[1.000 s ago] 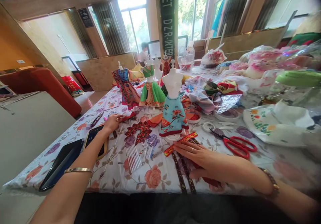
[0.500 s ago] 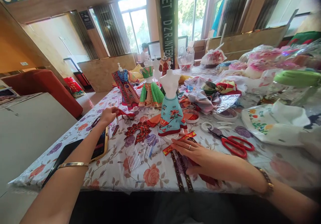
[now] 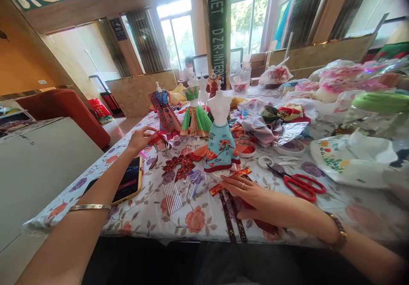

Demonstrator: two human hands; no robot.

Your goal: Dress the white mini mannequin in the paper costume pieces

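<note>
At the left side of the table, my left hand (image 3: pixel 142 139) is closed, its fingertips pinching a red ribbon (image 3: pixel 157 137) among other dark strips; the exact grip is partly hidden. My right hand (image 3: pixel 258 197) lies flat with fingers stretched out, over a red and gold trim strip (image 3: pixel 217 189) and dark patterned ribbons (image 3: pixel 227 217). Just beyond it stands a white mini dress form (image 3: pixel 220 108) wearing a light-blue flowered skirt (image 3: pixel 220 146). Between the hands lie a red patterned collar-shaped fabric piece (image 3: pixel 180 165) and a sheet of stick-on pearls (image 3: pixel 172 196).
Red-handled scissors (image 3: pixel 303 187) and a white tape roll (image 3: pixel 265 162) lie right of my right hand. A phone (image 3: pixel 129 178) sits under my left forearm. Dressed mini forms (image 3: pixel 194 121) stand behind, with heaped fabric (image 3: pixel 258 123) and a white embroidered cloth (image 3: pixel 351 161) at right.
My left hand has lifted slightly and shifted among the strips, with the red ribbon bunched closer to its fingers. The view has turned a little; my right hand stays in place.
</note>
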